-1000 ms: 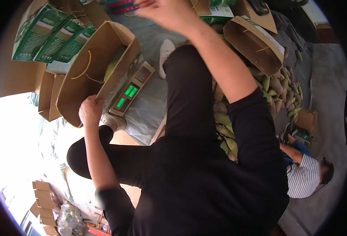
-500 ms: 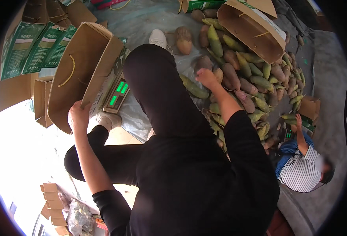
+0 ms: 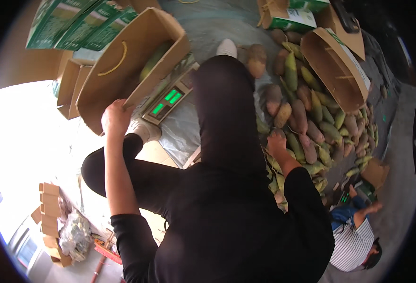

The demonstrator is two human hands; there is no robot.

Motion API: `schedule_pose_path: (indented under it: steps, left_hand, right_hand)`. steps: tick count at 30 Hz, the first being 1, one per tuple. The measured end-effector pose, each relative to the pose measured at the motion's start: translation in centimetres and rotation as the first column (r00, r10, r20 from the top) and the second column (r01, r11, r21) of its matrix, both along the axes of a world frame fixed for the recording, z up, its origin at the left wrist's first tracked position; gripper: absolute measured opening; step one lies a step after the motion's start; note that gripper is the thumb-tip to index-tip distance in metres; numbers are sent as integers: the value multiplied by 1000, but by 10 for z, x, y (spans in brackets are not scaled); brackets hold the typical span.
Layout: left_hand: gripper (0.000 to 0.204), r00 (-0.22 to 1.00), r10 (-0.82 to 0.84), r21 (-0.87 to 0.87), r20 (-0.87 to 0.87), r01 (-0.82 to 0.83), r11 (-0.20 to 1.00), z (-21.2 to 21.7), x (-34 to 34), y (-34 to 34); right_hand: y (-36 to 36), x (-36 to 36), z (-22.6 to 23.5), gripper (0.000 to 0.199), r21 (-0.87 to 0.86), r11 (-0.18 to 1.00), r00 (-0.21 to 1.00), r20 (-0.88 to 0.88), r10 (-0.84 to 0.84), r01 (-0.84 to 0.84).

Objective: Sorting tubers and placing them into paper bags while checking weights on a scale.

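Observation:
My left hand [image 3: 116, 115] is closed on the near rim of an open cardboard box [image 3: 92, 101] with a yellow cord handle. A green radish [image 3: 155, 60] lies inside the box, partly hidden by its side wall. The box rests on or against a digital scale [image 3: 169, 100] with green lit displays; its underside is hidden. On the right, my right hand [image 3: 277, 145] reaches into a heap of long green and mud-brown radishes [image 3: 329, 131]. Its fingers curl over the end of a brown radish [image 3: 277, 132], most of which the hand covers.
Green printed cartons [image 3: 83, 23] stand far left. An open box [image 3: 335, 70] lies tipped on the heap's far side. Between box and heap is my bent knee [image 3: 224, 89]. A co-worker in a striped shirt [image 3: 354, 247] sits at the right beside another scale. Plastic sheeting [image 3: 175, 141] covers the floor.
The view has shifted, so the scene sits further right and lower. My right hand has moved nearer to me along the heap. The left keeps its hold. The radish inside the box now shows.

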State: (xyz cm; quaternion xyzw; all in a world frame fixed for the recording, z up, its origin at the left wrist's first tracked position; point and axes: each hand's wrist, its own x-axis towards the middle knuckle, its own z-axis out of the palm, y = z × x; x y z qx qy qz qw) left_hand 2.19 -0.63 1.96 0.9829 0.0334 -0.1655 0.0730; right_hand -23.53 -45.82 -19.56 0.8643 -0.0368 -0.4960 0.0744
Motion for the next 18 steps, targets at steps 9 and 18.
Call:
schedule_pose_path:
  steps: [9, 18]
  left_hand:
    - [25, 993, -45, -36, 111, 49, 998, -8, -10, 7]
    - [23, 994, -64, 3, 85, 64, 998, -4, -7, 5]
  right_hand:
    - [-10, -1, 18, 43, -24, 993, 987, 115, -113, 116]
    - [-72, 44, 94, 59, 739, 569, 393, 433, -811, 360]
